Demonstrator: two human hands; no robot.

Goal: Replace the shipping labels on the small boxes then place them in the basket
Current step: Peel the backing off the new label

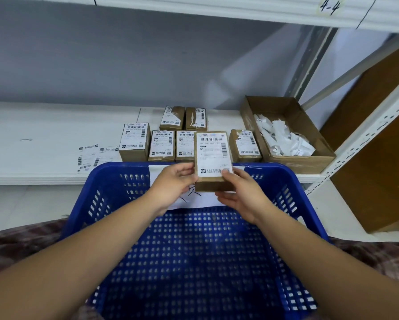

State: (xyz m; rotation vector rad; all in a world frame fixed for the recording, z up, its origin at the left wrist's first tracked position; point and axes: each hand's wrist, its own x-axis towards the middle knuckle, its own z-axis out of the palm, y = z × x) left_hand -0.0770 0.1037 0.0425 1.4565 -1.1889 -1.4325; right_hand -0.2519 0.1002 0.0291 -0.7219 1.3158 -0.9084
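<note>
A small brown cardboard box with a white shipping label on top is held over the far end of the blue plastic basket. My left hand grips its left side and my right hand holds its near right corner, thumb on the label. Several more small labelled boxes stand in rows on the white shelf behind the basket. Two at the back have torn labels. Loose label sheets lie flat on the shelf to the left.
An open cardboard carton holding crumpled white label scraps sits at the right of the shelf. A white paper tag hangs inside the basket's far wall. A metal shelf upright and brown panels stand at right. Checked fabric lies under the basket.
</note>
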